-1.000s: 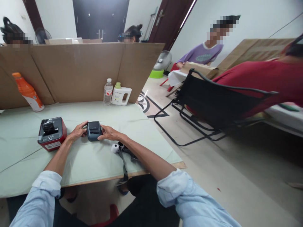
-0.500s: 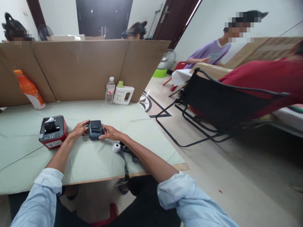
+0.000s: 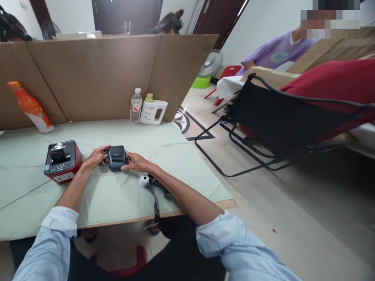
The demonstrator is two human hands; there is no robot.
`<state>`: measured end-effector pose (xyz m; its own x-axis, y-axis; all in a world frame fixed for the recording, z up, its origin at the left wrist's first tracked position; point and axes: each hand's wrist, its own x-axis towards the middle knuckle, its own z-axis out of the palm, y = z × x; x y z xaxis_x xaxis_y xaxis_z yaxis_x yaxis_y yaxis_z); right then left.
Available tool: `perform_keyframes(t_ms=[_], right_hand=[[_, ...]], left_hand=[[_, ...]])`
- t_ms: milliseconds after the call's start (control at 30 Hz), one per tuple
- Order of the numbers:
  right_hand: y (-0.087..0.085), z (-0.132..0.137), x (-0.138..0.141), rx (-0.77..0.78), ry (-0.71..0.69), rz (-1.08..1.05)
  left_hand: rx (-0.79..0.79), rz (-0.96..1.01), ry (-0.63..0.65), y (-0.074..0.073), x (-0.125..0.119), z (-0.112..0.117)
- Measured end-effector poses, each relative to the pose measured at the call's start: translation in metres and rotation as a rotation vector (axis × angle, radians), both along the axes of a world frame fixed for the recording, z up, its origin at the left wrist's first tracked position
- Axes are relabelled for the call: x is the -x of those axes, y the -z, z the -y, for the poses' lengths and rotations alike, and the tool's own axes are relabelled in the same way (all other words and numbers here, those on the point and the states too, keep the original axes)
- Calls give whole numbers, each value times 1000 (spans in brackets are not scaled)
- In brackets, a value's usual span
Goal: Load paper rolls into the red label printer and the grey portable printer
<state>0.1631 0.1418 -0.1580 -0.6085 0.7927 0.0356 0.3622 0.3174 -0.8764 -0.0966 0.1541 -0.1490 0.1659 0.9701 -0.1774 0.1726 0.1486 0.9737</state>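
I have the small dark box (image 3: 117, 159) between my two hands, at or just above the desk (image 3: 190, 166); whether its underside touches the cloth I cannot tell. Its top looks closed to me, and I see nothing taken out of it or put into it. So I judge the work on it to be at the handling stage, with nothing visibly finished. The white roll (image 3: 143, 180) lies loose on the desk beside the dark strap (image 3: 154, 201), neither of them in my grasp. The red-and-black box (image 3: 65, 162) stands to the left, not in either hand.

My left hand (image 3: 97, 157) reaches past that box, fingers bent against the small box's left side. My right hand (image 3: 136, 162) comes in from the other side, thumb towards the near edge, fingers curled round the right side. Together they grip it, both forearms slanting inward over the desk.
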Motion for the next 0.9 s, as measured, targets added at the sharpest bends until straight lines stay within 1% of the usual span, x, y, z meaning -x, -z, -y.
perform_keyframes(t_ms=[200, 367, 500, 633, 900], right_hand=[[-1, 0, -1, -24, 6, 42], [-1, -2, 0, -11, 25, 43], [-2, -1, 2, 3, 10, -42], [-4, -1, 3, 39, 7, -82], [-6, -3, 4, 77, 5, -76]], left_hand=[[-1, -70, -43, 1, -4, -6], [10, -135, -46, -5, -9, -4], [-4, -88, -75, -9, -10, 6], [-36, -40, -32, -11, -6, 14], [-24, -65, -22, -13, -5, 8]])
